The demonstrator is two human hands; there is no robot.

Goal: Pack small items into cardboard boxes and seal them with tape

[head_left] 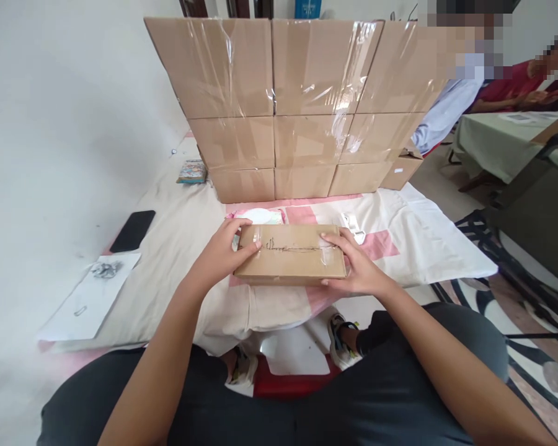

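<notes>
Between my two hands is a small brown cardboard box [292, 259], its closed top seam facing up with clear tape at both ends and torn marks along the seam. My left hand [223, 254] grips its left end, thumb on top. My right hand [356, 263] holds the right end, with fingers over the top and along the near lower edge. Just behind the box lies a pink-edged packet with a white oval [260, 215], partly hidden by it. A small white object [359, 236] lies beyond my right hand; its kind is unclear.
Stacked, taped cartons [307, 139] form a wall at the back of the cloth-covered table [181, 248]. On the left are a black phone [132, 231], a paper sheet [90, 297] and a small packet [192, 171]. Other people sit beyond, near a second table [488, 133].
</notes>
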